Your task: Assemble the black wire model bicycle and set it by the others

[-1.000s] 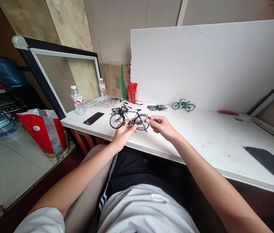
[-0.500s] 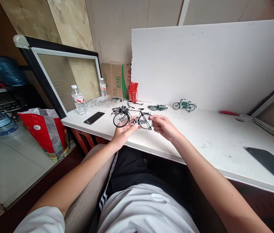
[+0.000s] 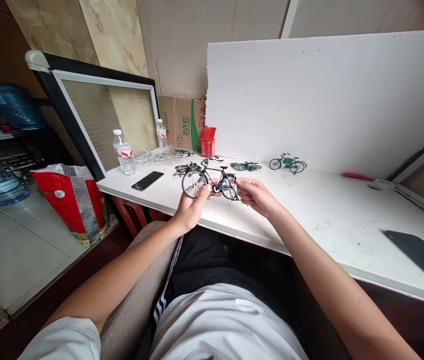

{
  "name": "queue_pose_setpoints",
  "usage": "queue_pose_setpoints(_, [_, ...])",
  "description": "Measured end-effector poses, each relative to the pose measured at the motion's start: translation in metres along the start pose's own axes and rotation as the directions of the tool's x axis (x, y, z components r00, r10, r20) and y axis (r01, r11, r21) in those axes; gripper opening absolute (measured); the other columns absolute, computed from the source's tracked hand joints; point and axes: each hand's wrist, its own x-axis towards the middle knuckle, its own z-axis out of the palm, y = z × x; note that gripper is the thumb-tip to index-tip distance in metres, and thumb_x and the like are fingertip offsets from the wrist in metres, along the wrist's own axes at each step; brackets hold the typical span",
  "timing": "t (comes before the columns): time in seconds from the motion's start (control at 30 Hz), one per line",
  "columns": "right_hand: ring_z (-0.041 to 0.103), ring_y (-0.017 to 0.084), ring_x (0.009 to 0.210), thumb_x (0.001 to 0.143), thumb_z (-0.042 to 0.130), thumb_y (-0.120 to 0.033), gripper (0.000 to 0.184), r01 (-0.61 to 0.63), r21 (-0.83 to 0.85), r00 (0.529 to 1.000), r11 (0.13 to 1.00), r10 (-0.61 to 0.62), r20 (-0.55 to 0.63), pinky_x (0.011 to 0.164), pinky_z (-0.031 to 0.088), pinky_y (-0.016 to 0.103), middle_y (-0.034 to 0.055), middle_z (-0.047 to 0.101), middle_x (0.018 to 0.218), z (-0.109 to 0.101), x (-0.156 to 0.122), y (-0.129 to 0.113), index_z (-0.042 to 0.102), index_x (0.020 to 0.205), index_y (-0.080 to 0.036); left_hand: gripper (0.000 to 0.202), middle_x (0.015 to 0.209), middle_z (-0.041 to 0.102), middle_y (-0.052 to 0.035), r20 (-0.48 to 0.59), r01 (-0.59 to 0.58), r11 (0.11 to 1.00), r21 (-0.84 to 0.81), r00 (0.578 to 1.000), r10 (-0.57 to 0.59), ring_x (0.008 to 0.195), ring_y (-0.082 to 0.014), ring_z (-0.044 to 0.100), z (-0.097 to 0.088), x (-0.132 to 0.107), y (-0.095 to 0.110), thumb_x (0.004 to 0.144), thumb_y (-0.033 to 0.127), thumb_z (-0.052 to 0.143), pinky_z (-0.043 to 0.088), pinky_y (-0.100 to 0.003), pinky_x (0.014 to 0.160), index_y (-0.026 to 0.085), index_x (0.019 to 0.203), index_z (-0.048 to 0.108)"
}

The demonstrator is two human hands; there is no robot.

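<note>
A small black model bicycle [image 3: 217,188] is held upright above the front of the white table, its front wheel to the left. My left hand [image 3: 192,210] grips it from below, with the thumb by the front wheel and the fingers partly hidden behind the frame. At the back end, my right hand [image 3: 259,195] is closed in a pinch at the rear wheel and rack. Behind it on the table lie a dark pile of bicycle parts [image 3: 188,169] and a green model bicycle lying flat [image 3: 246,166]. Another green model bicycle [image 3: 288,163] stands upright farther right.
A phone [image 3: 147,180] and a water bottle [image 3: 124,153] are on the left of the table [image 3: 309,215]; a second bottle [image 3: 161,134] stands farther back. Thin black part frames [image 3: 166,155] lie near a red box [image 3: 207,142]. A dark flat object [image 3: 418,255] lies at right.
The bicycle has turned slightly in my hands, and my left thumb has shifted from the pedal area toward the front wheel. The whole view has moved a little.
</note>
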Motion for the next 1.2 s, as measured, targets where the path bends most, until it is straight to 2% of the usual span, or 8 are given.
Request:
queue_pose_setpoints(0.17, [0.011, 0.009, 0.054, 0.084, 0.082, -0.066, 0.058, 0.017, 0.012, 1.0, 1.0, -0.017, -0.004, 0.05, 0.009, 0.028, -0.0101, 0.018, 0.064, -0.001, 0.001, 0.003, 0.042, 0.078, -0.025, 0.046, 0.135, 0.074, -0.0132, 0.045, -0.074, 0.994, 0.085, 0.997, 0.07, 0.114, -0.0323, 0.076, 0.001, -0.007, 0.008, 0.103, 0.053, 0.062, 0.06, -0.043, 0.099, 0.019, 0.131, 0.076])
queue_pose_setpoints(0.3, [0.011, 0.009, 0.055, 0.084, 0.081, -0.069, 0.059, 0.035, -0.015, 0.998, 0.999, -0.035, 0.043, 0.052, 0.01, 0.028, -0.0102, 0.018, 0.063, -0.003, 0.002, 0.005, 0.043, 0.079, -0.025, 0.04, 0.134, 0.075, -0.0115, 0.07, -0.152, 0.969, 0.196, 0.988, 0.14, 0.129, -0.0328, 0.068, 0.003, -0.012, 0.014, 0.104, 0.046, 0.06, 0.056, -0.044, 0.111, 0.021, 0.13, 0.077])
queue_pose_setpoints(0.53, [0.015, 0.009, 0.055, 0.084, 0.082, -0.067, 0.054, 0.061, -0.07, 0.997, 0.996, -0.058, 0.042, 0.052, 0.011, 0.026, -0.0098, 0.021, 0.066, -0.008, 0.003, 0.008, 0.049, 0.081, -0.024, 0.033, 0.128, 0.077, -0.0111, 0.129, -0.247, 0.928, 0.279, 0.967, 0.219, 0.129, -0.0321, 0.069, 0.004, -0.015, 0.023, 0.104, 0.036, 0.061, 0.048, -0.045, 0.119, 0.021, 0.127, 0.078])
queue_pose_setpoints(0.73, [0.02, 0.008, 0.055, 0.084, 0.081, -0.067, 0.049, 0.078, -0.187, 0.997, 0.979, -0.076, 0.016, 0.052, 0.02, 0.025, -0.0094, 0.03, 0.066, -0.015, 0.005, 0.013, 0.06, 0.089, -0.023, 0.031, 0.122, 0.079, -0.0106, 0.128, -0.236, 0.935, 0.265, 0.97, 0.208, 0.128, -0.0334, 0.069, 0.003, -0.014, 0.023, 0.1, 0.039, 0.067, 0.047, -0.045, 0.12, 0.021, 0.122, 0.08])
queue_pose_setpoints(0.9, [0.022, 0.008, 0.053, 0.082, 0.082, -0.068, 0.05, 0.114, -0.285, 0.993, 0.952, -0.12, -0.003, 0.051, 0.018, 0.026, -0.0086, 0.034, 0.062, -0.018, 0.005, 0.01, 0.066, 0.088, -0.021, 0.037, 0.121, 0.08, -0.0109, 0.156, -0.246, 0.92, 0.305, 0.966, 0.206, 0.124, -0.0315, 0.071, -0.002, -0.01, 0.015, 0.106, 0.041, 0.058, 0.048, -0.046, 0.12, 0.021, 0.13, 0.078])
queue_pose_setpoints(1.07, [0.027, 0.009, 0.055, 0.082, 0.08, -0.069, 0.051, 0.162, -0.38, 0.979, 0.911, -0.196, -0.053, 0.051, 0.022, 0.026, -0.005, 0.042, 0.064, -0.024, 0.004, 0.007, 0.072, 0.087, -0.019, 0.035, 0.123, 0.079, -0.0124, 0.114, -0.192, 0.958, 0.215, 0.979, 0.171, 0.123, -0.0309, 0.072, -0.005, -0.004, 0.007, 0.104, 0.043, 0.062, 0.049, -0.045, 0.118, 0.019, 0.123, 0.081])
queue_pose_setpoints(1.2, [0.036, 0.011, 0.058, 0.082, 0.08, -0.07, 0.053, 0.182, -0.461, 0.962, 0.868, -0.254, -0.098, 0.052, 0.027, 0.027, -0.0016, 0.049, 0.065, -0.03, 0.003, 0.0, 0.078, 0.089, -0.018, 0.035, 0.123, 0.079, -0.0133, 0.053, -0.106, 0.987, 0.122, 0.994, 0.1, 0.123, -0.0303, 0.072, -0.009, 0.004, 0.001, 0.098, 0.044, 0.071, 0.051, -0.044, 0.115, 0.017, 0.117, 0.081])
